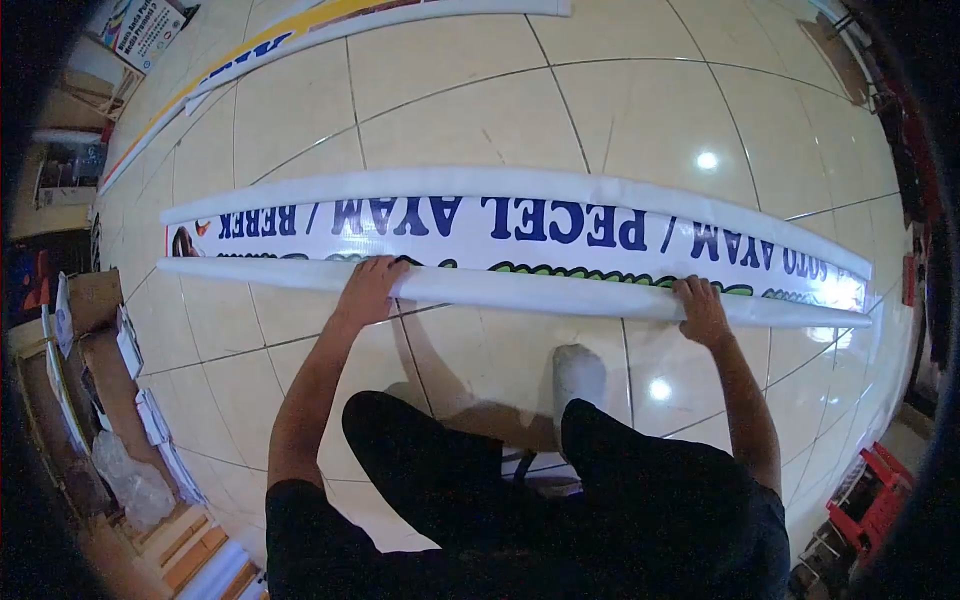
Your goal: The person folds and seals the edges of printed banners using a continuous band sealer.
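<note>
A long vinyl banner (462, 222) lies across the floor in front of me, its blue lettering upside down from my side. Both long edges are rolled or folded inward with the white back outward, leaving a printed strip between them. Over the near roll (540, 291), left of the middle, my left hand (372, 287) is closed with its fingers curled across the top. Farther right, my right hand (703, 310) grips the same roll, fingers bent over it and the thumb side partly hidden. The far roll (450, 183) is untouched.
Another banner (300, 45) with yellow and blue print lies at the top left. Cardboard (110, 375) and a clear plastic bag (130, 480) stand at the left. A red stool-like object (870, 500) is at the lower right. My sock-covered foot (579, 375) is on the tiles (460, 110).
</note>
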The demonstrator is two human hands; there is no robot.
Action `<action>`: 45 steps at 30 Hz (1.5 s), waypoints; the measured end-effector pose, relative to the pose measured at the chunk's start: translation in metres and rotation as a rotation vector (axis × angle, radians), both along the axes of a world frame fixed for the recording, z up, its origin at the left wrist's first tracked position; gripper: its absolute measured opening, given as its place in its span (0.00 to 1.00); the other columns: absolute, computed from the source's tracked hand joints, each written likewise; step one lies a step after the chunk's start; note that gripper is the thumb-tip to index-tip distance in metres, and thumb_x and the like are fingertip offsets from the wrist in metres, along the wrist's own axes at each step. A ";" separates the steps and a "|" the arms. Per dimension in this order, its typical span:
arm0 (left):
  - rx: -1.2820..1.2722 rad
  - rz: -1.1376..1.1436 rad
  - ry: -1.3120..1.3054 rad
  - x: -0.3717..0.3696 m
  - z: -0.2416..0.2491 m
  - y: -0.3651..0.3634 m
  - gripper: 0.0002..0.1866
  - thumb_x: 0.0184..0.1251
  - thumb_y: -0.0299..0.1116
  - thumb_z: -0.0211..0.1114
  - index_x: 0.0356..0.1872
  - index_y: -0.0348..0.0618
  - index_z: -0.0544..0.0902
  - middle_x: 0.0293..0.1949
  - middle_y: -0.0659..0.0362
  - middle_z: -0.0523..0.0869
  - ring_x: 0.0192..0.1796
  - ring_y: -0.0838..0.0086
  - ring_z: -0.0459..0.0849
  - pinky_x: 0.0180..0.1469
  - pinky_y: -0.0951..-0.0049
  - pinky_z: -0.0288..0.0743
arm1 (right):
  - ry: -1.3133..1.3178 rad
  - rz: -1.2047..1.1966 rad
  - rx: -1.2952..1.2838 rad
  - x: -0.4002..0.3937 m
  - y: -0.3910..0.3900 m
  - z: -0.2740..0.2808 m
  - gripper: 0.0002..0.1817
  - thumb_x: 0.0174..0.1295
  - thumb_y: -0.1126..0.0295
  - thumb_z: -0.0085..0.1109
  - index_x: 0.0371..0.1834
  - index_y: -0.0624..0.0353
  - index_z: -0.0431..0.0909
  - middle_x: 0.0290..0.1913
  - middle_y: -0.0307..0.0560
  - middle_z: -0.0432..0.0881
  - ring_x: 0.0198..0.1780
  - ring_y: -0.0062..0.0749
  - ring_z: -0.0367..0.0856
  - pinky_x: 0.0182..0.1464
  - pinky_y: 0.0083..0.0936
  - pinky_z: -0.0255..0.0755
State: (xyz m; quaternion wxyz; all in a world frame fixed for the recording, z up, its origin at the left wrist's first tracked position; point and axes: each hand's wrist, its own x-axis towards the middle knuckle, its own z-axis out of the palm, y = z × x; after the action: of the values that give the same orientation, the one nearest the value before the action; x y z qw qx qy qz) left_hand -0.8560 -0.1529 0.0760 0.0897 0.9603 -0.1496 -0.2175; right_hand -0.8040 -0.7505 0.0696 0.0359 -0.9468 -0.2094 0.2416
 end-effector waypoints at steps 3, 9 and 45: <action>-0.172 0.143 0.255 0.061 -0.021 0.052 0.37 0.42 0.27 0.69 0.61 0.44 0.72 0.58 0.50 0.75 0.62 0.55 0.71 0.66 0.58 0.65 | 0.222 0.125 0.157 0.052 -0.075 -0.070 0.34 0.39 0.70 0.68 0.57 0.56 0.75 0.53 0.51 0.79 0.58 0.49 0.74 0.60 0.41 0.68; 0.054 -0.062 0.081 0.083 0.005 -0.002 0.41 0.36 0.34 0.74 0.60 0.49 0.71 0.52 0.50 0.76 0.57 0.52 0.73 0.61 0.55 0.70 | -0.011 0.259 -0.018 0.061 0.051 -0.009 0.46 0.33 0.63 0.74 0.62 0.57 0.66 0.58 0.58 0.70 0.59 0.54 0.69 0.57 0.47 0.68; 0.053 -0.016 -0.120 -0.046 -0.023 -0.044 0.29 0.47 0.25 0.63 0.57 0.46 0.73 0.51 0.53 0.74 0.57 0.57 0.72 0.58 0.54 0.66 | -0.481 0.611 0.131 0.164 0.162 -0.069 0.28 0.69 0.57 0.44 0.74 0.34 0.57 0.76 0.39 0.53 0.77 0.45 0.48 0.72 0.61 0.42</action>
State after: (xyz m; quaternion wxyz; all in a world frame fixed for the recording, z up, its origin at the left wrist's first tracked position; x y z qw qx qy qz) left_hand -0.9022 -0.1967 0.0525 0.0536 0.9724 -0.1566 -0.1642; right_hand -0.6402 -0.5888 0.0003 -0.0271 -0.8662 -0.4989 -0.0013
